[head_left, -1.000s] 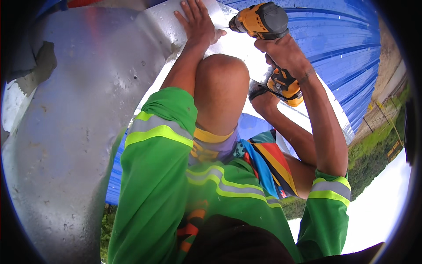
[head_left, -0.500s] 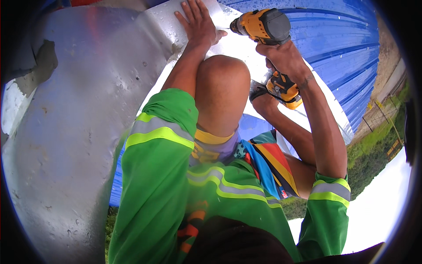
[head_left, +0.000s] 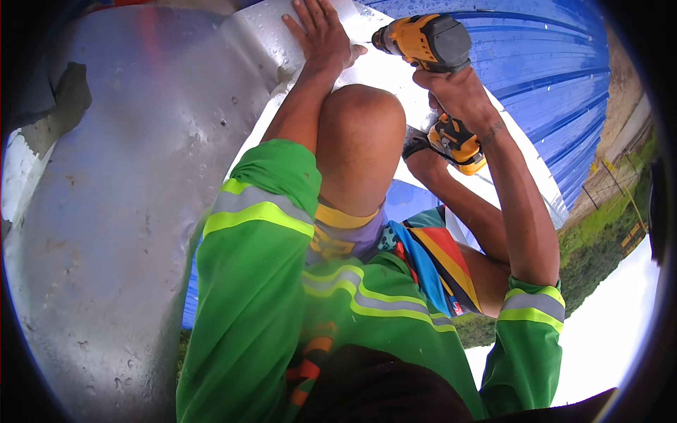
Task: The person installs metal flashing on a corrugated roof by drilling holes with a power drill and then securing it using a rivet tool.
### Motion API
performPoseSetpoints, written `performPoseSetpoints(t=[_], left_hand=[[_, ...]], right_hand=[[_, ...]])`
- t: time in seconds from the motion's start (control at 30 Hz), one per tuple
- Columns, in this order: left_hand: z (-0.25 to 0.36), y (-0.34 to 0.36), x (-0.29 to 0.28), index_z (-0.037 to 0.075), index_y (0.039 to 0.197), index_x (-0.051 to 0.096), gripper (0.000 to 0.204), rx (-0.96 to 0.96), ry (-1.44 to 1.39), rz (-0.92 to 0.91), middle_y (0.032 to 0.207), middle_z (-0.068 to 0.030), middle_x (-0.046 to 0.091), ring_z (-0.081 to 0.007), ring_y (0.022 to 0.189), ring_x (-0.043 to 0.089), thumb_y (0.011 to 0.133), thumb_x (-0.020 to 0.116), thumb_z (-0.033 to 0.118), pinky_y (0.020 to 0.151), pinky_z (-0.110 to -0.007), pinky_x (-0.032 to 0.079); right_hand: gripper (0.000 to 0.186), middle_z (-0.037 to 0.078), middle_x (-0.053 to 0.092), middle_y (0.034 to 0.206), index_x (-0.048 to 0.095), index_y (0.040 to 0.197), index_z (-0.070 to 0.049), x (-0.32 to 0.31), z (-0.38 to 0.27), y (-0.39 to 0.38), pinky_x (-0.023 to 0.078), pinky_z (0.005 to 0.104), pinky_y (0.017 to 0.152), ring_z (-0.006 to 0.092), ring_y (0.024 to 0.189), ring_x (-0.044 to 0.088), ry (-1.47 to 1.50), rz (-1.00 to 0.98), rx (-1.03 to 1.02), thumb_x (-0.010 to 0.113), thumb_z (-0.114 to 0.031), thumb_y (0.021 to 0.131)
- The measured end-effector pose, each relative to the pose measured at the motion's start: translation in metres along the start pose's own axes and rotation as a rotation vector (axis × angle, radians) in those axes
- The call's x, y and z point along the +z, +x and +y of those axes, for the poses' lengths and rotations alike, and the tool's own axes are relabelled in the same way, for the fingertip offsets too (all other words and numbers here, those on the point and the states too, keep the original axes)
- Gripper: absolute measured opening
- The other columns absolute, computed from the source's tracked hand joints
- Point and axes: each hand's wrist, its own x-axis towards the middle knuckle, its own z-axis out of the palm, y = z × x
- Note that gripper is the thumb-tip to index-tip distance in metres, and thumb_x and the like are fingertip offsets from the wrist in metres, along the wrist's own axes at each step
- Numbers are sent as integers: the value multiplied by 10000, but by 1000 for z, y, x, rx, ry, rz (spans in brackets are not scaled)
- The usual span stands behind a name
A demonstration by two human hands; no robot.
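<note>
My right hand (head_left: 458, 92) is wrapped round the handle of a yellow and black cordless drill (head_left: 423, 44). The drill's chuck points left, and a thin bit at its front meets or nearly meets the shiny metal sheet (head_left: 384, 74); contact is too small to make out. Flat on the bent part of the grey metal sheeting (head_left: 141, 141), my left hand (head_left: 323, 35) has its fingers spread and its thumb stretched toward the drill's tip. The drill's battery end (head_left: 458, 144) hangs below my right hand, close to my foot.
Wet blue corrugated roofing (head_left: 543, 77) spreads out behind the drill. My bent knee (head_left: 361, 134) rises between my arms. A torn, jagged sheet edge (head_left: 70, 99) sits at the far left. Beyond the roof, at the right, are a wire fence (head_left: 610, 185) and greenery.
Hardly anything differs. The drill and both arms have shifted very slightly right in the picture, as has my knee; my left hand stays pressed on the sheet.
</note>
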Motion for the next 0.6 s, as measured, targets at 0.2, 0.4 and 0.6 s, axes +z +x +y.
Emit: performPoseSetpoints(t=[0.2,0.4,0.6], left_hand=[[3,0,-3,-100,1496,-122,1363,2,4,3,1577,-310,-182,-470,1456,-207,709,820,493,1132,-664,-100],[4,-1,-3,-98,1496,-121,1362,-35,34,-68,1577,-308,-182,-469,1454,-212,711,819,496,1132,-662,-105],[5,0,-1,-99,1494,-132,1367,-18,56,-10,1577,-308,-185,-462,1457,-212,713,813,507,1136,-656,-104]], right_hand=[[365,55,623,625,680,1031,-48,0,-1,-2,541,304,581,135,588,655,-10,1,-40,645,-327,798],[351,46,611,612,684,1003,-50,5,8,5,536,300,577,129,586,646,5,-10,10,648,-333,799],[353,48,611,608,683,982,-36,4,8,0,533,298,578,131,581,638,25,2,-10,655,-337,799]])
